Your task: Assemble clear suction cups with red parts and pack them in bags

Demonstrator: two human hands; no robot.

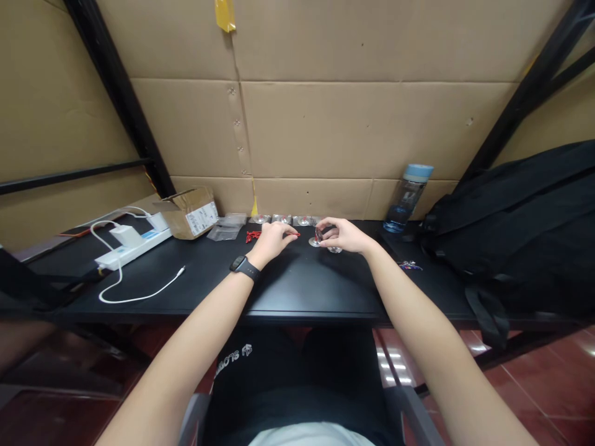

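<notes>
Your left hand (277, 238) is nearly closed, thumb and fingertip seemingly pinching a slim red piece (298, 235), beside a small heap of red pieces (253, 236). Your right hand (341, 236) is half curled, fingertips at a clear disc (313, 242) with a red centre; whether they grip it is too small to tell. A second disc (334, 250) lies just under that hand. Such small parts probably call for a light pinch and a low, steady right hand, since a disc could skid. The smooth black desk (297, 288) also bears a row of clear discs (281, 219), a cardboard box (179, 223) and a white power strip (134, 249) on the left, and a water bottle (405, 204) and black backpack (515, 229) on the right. Cardboard panels (325, 130) wall the back; red tiles (534, 384) floor the room.
</notes>
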